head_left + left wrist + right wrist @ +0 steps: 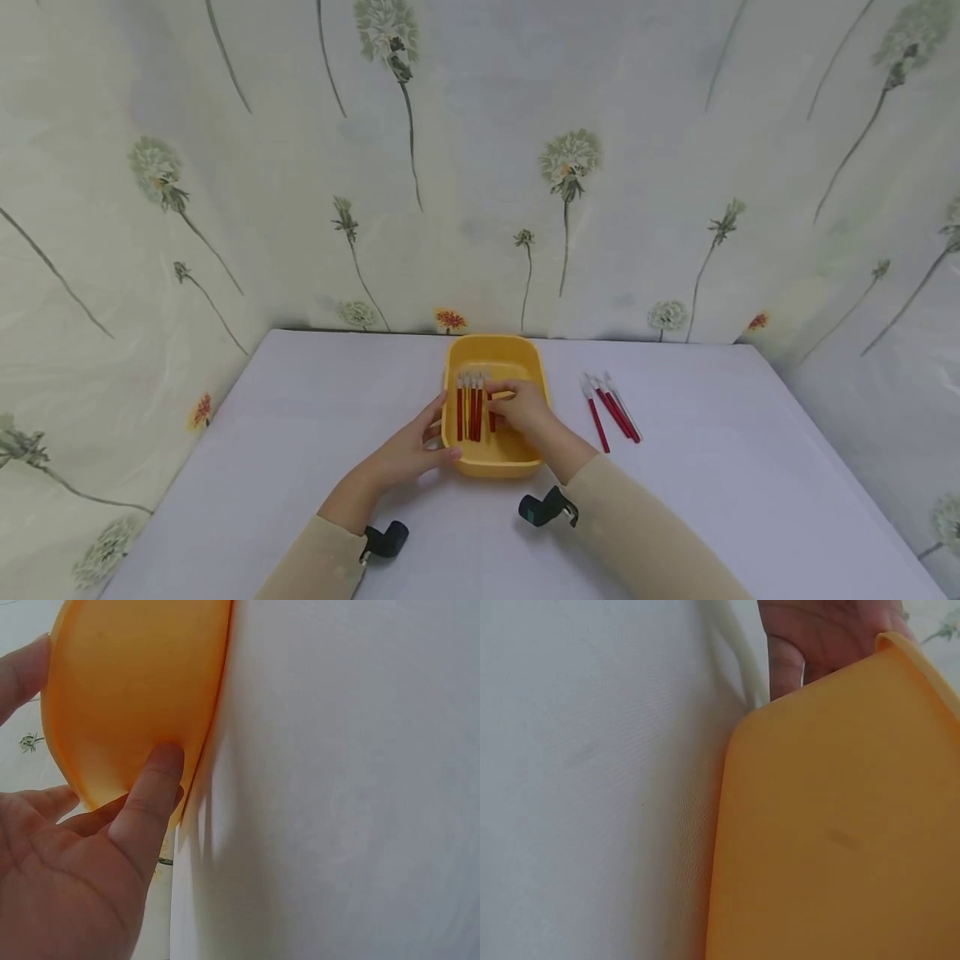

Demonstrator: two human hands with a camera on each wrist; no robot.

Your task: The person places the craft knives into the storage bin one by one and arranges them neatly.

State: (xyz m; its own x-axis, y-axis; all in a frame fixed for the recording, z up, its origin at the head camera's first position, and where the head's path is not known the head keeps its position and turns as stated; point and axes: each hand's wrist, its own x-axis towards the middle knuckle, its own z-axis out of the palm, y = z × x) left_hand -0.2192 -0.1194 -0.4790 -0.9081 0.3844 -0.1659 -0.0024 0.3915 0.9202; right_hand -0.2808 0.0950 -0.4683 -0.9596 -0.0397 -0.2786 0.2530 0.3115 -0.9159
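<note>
A yellow plastic tray (495,468) stands on the table, its outer walls filling much of both wrist views. Several slim red-handled paintbrushes (469,412) with pale tips lie side by side along its left half, one with a yellow handle. My right hand (521,408) is inside the tray, pinching another red paintbrush (492,417) between thumb and fingers just right of that row. From the left, my left hand (408,450) rests against the tray, fairly straight fingers (154,787) touching its outer wall. The tray's wall hides the right fingertips in the right wrist view.
To the right of the tray, several more red paintbrushes (611,408) lie loosely grouped on the white table (712,483). A dandelion-patterned cloth (480,167) rises behind the table's back edge and along both sides.
</note>
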